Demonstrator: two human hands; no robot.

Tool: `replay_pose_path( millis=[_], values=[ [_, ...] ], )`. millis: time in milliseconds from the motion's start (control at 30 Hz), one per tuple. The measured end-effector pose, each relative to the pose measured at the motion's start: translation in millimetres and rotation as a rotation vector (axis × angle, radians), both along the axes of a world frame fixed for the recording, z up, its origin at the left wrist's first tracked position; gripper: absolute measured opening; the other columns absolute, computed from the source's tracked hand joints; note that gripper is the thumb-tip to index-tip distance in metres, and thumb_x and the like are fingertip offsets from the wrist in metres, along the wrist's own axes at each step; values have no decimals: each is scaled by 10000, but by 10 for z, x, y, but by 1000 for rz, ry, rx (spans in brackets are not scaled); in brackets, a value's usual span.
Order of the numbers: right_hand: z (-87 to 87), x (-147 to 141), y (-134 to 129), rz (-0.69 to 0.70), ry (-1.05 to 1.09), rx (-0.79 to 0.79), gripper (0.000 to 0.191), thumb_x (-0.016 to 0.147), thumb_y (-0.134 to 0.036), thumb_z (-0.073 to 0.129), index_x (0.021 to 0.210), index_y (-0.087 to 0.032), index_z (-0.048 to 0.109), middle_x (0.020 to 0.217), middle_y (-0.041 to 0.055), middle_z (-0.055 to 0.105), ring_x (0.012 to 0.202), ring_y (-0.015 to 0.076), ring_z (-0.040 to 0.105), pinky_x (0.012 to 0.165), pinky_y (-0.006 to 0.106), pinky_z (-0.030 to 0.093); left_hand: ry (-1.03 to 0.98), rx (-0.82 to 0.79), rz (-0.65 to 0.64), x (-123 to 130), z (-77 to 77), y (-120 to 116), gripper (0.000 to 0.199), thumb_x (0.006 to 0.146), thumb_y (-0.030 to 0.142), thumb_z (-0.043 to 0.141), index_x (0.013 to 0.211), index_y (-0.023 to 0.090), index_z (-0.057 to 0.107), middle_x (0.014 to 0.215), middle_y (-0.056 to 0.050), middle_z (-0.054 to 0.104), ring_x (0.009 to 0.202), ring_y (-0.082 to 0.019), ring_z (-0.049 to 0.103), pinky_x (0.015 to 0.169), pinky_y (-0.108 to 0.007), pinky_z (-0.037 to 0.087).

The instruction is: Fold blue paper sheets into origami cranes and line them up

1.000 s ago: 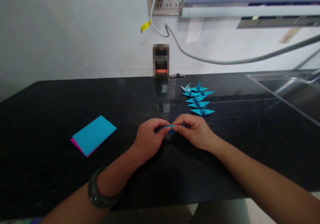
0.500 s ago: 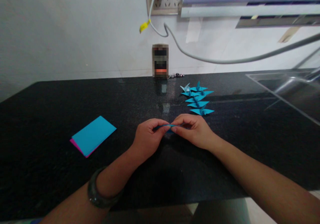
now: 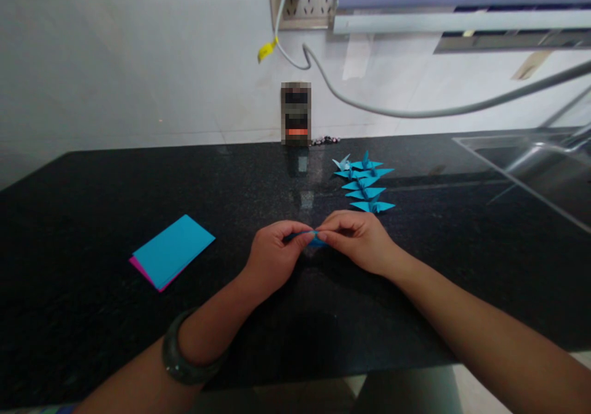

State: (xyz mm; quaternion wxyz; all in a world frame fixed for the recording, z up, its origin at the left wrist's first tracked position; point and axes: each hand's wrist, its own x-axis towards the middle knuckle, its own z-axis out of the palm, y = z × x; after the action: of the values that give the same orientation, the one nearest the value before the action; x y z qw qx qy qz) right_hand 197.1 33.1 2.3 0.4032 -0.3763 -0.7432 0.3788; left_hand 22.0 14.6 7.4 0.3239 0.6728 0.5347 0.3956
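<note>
Between my two hands is a small piece of folded blue paper [image 3: 316, 242], mostly covered by my fingers. My left hand [image 3: 277, 251] pinches its left side between thumb and fingers. With thumb and forefinger, my right hand [image 3: 357, 238] grips the other side, the fingertips of both hands nearly meeting. The paper's exact shape is hidden. Just beyond my right hand stand several blue origami cranes [image 3: 367, 191] in a cluster, with one paler crane [image 3: 343, 163] at the back left.
A stack of blue paper sheets [image 3: 173, 251], with pink showing beneath, lies left on the black countertop [image 3: 115, 199]. A blurred upright object [image 3: 296, 112] leans at the wall beside a beaded string [image 3: 325, 140]. A sink [image 3: 545, 162] is at right; a grey cable [image 3: 406, 114] hangs above.
Both hands stay in nearly the same place. The blue paper between the fingertips has shifted slightly, and a little more of it shows below the thumbs.
</note>
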Motion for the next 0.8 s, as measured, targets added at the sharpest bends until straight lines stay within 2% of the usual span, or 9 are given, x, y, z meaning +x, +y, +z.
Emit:
replay_pose_path(
  millis=[267, 467, 567, 633, 733, 800],
  values=[
    [14, -11, -23, -35, -69, 7, 110, 745, -227, 607, 672, -154, 643, 649, 22, 604, 594, 112, 545, 551, 237, 435, 91, 58, -48, -14, -11, 8, 137, 766, 270, 574, 750, 193, 685, 743, -18, 703, 695, -162, 631, 666, -268, 489],
    [42, -53, -72, -32, -82, -5, 107, 751, -208, 577, 670, -150, 617, 622, 7, 579, 568, 97, 503, 519, 219, 401, 86, 57, -74, -19, 5, -10, 136, 762, 259, 565, 720, 182, 669, 700, -10, 677, 660, -150, 604, 628, -256, 463],
    [41, -59, -60, -40, -40, -106, 155, 760, -265, 580, 667, -147, 616, 590, 2, 575, 542, 96, 497, 502, 218, 403, -1, -35, -55, -13, 9, -6, 149, 754, 285, 573, 701, 172, 655, 666, -6, 654, 643, -145, 589, 614, -255, 456],
    [32, -48, -33, -45, 12, -164, 212, 782, -326, 564, 699, -143, 628, 616, 12, 599, 550, 100, 512, 513, 224, 419, -136, -153, -18, -3, 3, 10, 165, 741, 308, 586, 689, 160, 637, 643, -2, 633, 626, -138, 582, 607, -257, 463],
    [14, -24, 5, -61, 98, -168, 238, 784, -370, 568, 872, -159, 634, 703, 18, 624, 585, 101, 530, 537, 225, 434, -395, -386, 45, 14, -11, 45, 175, 727, 325, 594, 691, 153, 590, 618, 15, 610, 558, -116, 580, 558, -247, 475],
    [-2, -18, 15, -73, 118, -157, 290, 735, -346, 628, 971, -179, 604, 683, -7, 593, 555, 88, 506, 507, 209, 414, -506, -485, 53, 21, -23, 63, 168, 729, 319, 596, 715, 153, 570, 609, 20, 615, 516, -100, 580, 526, -227, 472]
  ],
)
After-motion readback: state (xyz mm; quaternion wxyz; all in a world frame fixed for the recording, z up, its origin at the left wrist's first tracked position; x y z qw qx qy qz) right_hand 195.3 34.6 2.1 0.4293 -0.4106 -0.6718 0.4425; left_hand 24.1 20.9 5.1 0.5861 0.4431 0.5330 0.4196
